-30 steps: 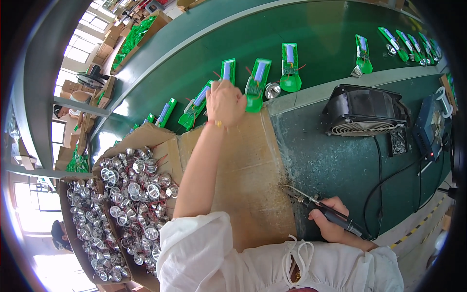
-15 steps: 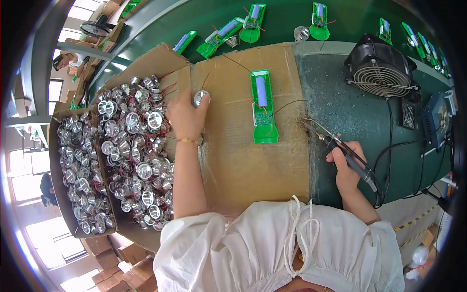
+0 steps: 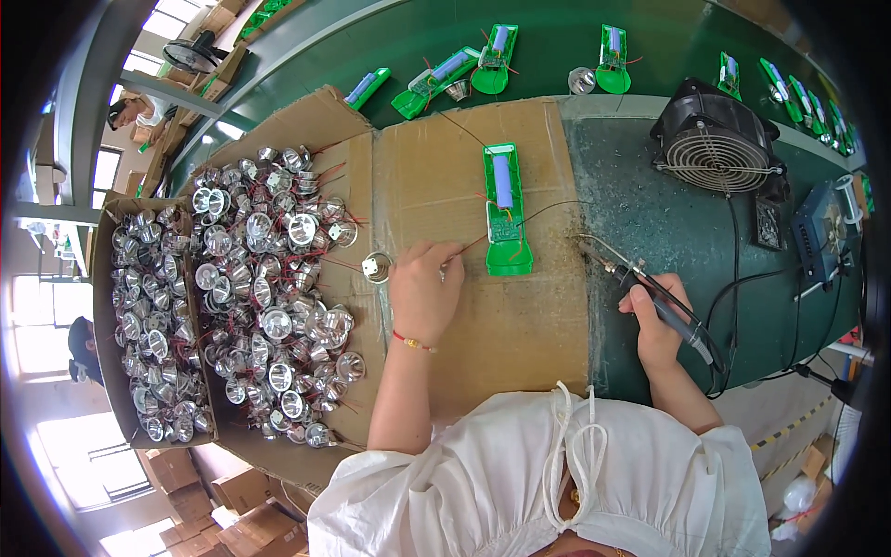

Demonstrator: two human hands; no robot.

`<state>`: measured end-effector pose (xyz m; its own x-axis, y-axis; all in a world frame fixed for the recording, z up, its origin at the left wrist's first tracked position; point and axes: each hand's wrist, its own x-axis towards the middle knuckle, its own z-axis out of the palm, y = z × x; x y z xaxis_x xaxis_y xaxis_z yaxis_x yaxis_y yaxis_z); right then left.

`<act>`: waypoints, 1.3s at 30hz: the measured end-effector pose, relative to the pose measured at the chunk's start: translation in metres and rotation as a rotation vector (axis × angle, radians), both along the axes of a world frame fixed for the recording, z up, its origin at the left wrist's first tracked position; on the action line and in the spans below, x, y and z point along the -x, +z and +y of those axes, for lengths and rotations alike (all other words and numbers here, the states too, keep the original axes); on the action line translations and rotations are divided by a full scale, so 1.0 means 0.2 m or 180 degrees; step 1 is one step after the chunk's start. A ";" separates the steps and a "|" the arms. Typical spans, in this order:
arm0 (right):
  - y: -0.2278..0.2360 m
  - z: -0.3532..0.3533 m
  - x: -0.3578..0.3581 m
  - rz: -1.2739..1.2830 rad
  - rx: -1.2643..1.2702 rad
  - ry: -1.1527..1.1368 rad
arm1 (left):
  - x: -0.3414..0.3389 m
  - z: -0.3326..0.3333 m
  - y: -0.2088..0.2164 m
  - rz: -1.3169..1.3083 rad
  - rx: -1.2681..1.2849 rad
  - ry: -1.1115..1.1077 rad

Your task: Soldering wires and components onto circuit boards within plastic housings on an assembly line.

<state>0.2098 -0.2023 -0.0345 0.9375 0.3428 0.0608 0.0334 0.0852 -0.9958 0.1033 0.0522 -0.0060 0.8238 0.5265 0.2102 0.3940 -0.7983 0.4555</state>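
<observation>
My left hand (image 3: 425, 292) is closed over the cardboard, left of a green flashlight housing (image 3: 509, 258). A red wire reaches from its fingertips toward the housing's circuit board (image 3: 502, 226); the silvery lamp reflector it belongs to is mostly hidden in my fingers. The housing lies with its open side up, showing a lilac battery cell (image 3: 502, 182) and loose thin wires. Another reflector (image 3: 376, 267) rests just left of my hand. On the right, my right hand (image 3: 661, 325) grips a soldering iron (image 3: 685, 322), its tip pointing left near the cardboard's scorched edge.
Cardboard boxes (image 3: 209, 408) packed with reflectors stand at left. Behind the cardboard sheet (image 3: 445, 353), several green housings (image 3: 613, 58) lie on the green surface. A black fan (image 3: 715, 139), a blue soldering station (image 3: 821, 237) and cables are at right.
My left hand has moved right and nearer to me, away from the reflector box toward the housing, carrying a reflector. My right hand with the soldering iron has hardly moved.
</observation>
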 end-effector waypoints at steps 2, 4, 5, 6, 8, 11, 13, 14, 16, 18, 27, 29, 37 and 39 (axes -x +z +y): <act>0.00 -0.01 0.00 0.0015 0.0051 0.0026 | -0.03 -0.02 0.01 0.0144 -0.0257 -0.0018; 0.00 0.00 0.00 0.0036 0.0038 0.0037 | -0.05 -0.03 0.02 0.0291 -0.0528 -0.0026; 0.01 0.00 0.00 0.0054 0.0038 0.0051 | -0.06 -0.03 0.03 0.0283 -0.0752 -0.0076; 0.00 0.00 0.00 0.0048 0.0033 0.0035 | -0.08 -0.03 0.02 0.0264 -0.0967 -0.0143; 0.00 -0.01 0.00 0.0014 0.0064 0.0041 | -0.07 -0.03 0.03 0.0101 -0.0078 0.0143; 0.02 -0.03 0.00 0.0001 -0.0005 0.0126 | -0.03 -0.05 0.04 -0.0173 0.1520 0.0406; 0.07 -0.01 0.01 -0.0092 0.0074 0.0324 | -0.02 -0.09 0.07 -0.0396 0.2501 0.0374; 0.08 -0.01 0.02 -0.0071 0.0131 0.0432 | -0.03 -0.11 0.07 -0.0397 0.2504 0.0372; 0.08 0.02 0.02 -0.0162 0.0132 0.0622 | -0.05 -0.13 0.06 -0.0166 0.2158 0.0581; 0.10 0.06 0.01 -0.0180 0.0096 0.0675 | -0.06 -0.14 0.04 -0.0135 0.2226 0.0711; 0.12 0.19 0.00 -0.0058 0.0329 0.0766 | -0.08 -0.16 -0.02 -0.0600 0.1662 0.0381; 0.11 0.20 -0.01 -0.0028 0.0293 0.0696 | -0.08 -0.16 -0.01 -0.0597 0.1520 0.0265; 0.11 0.23 -0.01 0.0051 0.0120 0.0606 | -0.09 -0.14 0.00 -0.0457 0.1710 0.0150; 0.11 0.23 -0.01 0.0060 0.0113 0.0608 | -0.09 -0.14 0.01 -0.0451 0.1654 0.0121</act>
<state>0.2113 -0.1569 -0.0120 0.8560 0.5163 0.0283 0.0012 0.0528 -0.9986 0.1219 0.0242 -0.0048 0.7846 0.6197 0.0217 0.3243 -0.4399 0.8374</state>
